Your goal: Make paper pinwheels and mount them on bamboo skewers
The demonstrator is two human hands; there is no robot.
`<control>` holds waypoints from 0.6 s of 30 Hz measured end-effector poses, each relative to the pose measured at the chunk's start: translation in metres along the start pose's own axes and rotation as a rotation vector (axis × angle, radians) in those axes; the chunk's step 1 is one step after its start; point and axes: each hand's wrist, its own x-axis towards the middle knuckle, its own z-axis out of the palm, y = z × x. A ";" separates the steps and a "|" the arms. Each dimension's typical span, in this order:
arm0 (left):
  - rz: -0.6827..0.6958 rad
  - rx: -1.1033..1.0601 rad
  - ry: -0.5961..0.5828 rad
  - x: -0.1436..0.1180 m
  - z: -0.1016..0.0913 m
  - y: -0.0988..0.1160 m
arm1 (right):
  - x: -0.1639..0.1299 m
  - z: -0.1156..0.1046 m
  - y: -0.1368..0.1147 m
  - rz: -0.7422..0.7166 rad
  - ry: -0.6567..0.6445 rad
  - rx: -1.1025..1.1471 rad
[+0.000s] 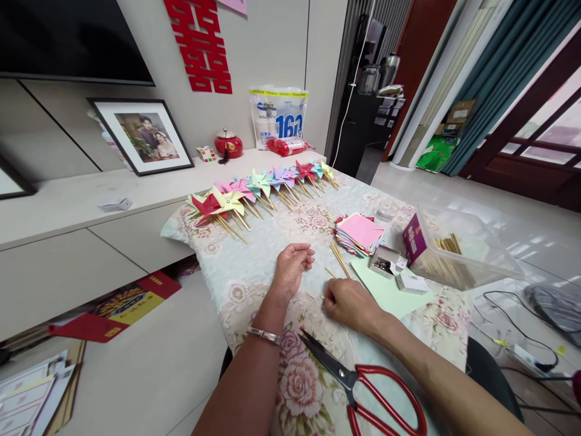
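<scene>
My left hand (291,270) is raised over the tablecloth, palm facing right and fingers loosely bent, with nothing visible in it. Beside it my right hand (347,304) is closed in a fist near the tabletop. Short ends of a thin wooden stick (330,273) show at the fist; the fingers hide the rest. Just beyond lie several loose wooden sticks (339,260). Below the hands, large scissors (347,376) with red handles lie with blades nearly together. A pile of coloured paper squares (361,232) sits farther back. Finished paper pinwheels (259,183) line the table's far left edge.
To the right, a small open box of metal fasteners (382,265) and a white box (412,283) rest on green paper (391,298). A clear plastic bin (481,257) holds more sticks. A round clear container (385,212) stands behind. Cables (521,309) lie on the floor.
</scene>
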 end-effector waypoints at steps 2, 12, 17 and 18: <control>-0.002 -0.010 0.001 0.000 0.000 0.000 | 0.004 -0.002 0.001 -0.029 -0.003 0.016; -0.006 -0.027 0.014 0.001 0.000 -0.001 | 0.021 -0.005 -0.004 -0.158 -0.041 0.174; -0.010 -0.029 0.017 0.002 0.000 -0.002 | 0.029 -0.007 -0.010 -0.139 -0.072 0.131; -0.011 -0.028 0.017 0.003 0.000 -0.002 | 0.030 -0.008 -0.013 -0.134 -0.074 0.111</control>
